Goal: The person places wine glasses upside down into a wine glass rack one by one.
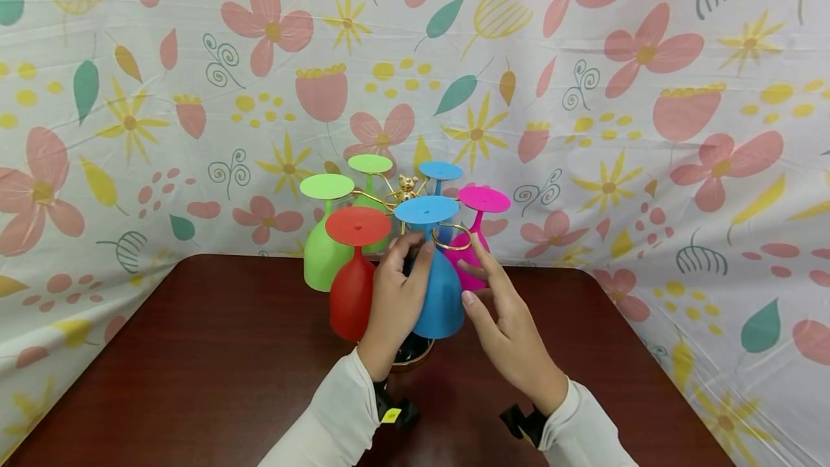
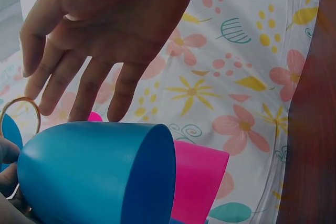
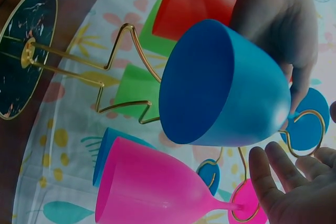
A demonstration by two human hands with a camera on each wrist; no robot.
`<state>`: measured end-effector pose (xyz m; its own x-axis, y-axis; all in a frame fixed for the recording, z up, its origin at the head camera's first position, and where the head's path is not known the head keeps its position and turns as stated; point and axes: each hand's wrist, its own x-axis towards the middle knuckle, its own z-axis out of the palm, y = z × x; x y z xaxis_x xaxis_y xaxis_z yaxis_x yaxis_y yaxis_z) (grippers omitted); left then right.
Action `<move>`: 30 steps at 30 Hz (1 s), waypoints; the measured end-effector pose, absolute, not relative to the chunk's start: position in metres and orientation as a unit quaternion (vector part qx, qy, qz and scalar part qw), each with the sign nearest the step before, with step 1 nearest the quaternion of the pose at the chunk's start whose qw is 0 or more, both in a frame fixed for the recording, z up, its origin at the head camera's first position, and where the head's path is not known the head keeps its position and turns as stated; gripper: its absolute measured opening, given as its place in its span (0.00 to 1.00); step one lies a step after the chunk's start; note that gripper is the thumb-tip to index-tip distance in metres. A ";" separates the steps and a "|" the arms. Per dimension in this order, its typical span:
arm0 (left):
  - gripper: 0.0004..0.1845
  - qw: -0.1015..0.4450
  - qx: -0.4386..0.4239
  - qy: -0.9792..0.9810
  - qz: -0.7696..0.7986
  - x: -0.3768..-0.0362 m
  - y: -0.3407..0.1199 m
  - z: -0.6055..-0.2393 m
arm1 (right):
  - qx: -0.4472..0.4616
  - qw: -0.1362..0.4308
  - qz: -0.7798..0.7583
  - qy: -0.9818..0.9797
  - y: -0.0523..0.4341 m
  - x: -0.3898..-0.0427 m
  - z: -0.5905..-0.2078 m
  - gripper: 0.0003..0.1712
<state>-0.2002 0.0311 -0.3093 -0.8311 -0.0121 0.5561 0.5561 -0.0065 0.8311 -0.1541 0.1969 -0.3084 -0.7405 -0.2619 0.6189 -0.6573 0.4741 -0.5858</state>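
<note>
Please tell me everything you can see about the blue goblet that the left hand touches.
The blue goblet looks like smooth, opaque plastic, with a round bowl, a thin stem and a flat disc foot. It hangs upside down at the front of the gold rack, foot on top, open mouth downward and empty. The left hand grips its bowl. The right hand is open beside it. A red goblet hangs at its left, a pink goblet behind right.

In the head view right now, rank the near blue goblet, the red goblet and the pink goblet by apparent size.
1. Near blue goblet and red goblet: alike, unranked; the left hand covers part of both.
2. Pink goblet: smallest, though it hangs farther back and partly hidden.
</note>
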 end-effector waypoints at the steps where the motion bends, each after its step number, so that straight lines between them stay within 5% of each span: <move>1: 0.17 0.207 -0.202 -0.674 -0.680 -0.201 0.031 -0.309 | 0.278 0.230 0.432 -0.827 0.197 -0.154 -0.308 0.44; 30: 0.18 0.213 -0.251 -0.728 -0.601 -0.200 0.036 -0.322 | 0.268 0.237 0.442 -0.823 0.197 -0.151 -0.318 0.37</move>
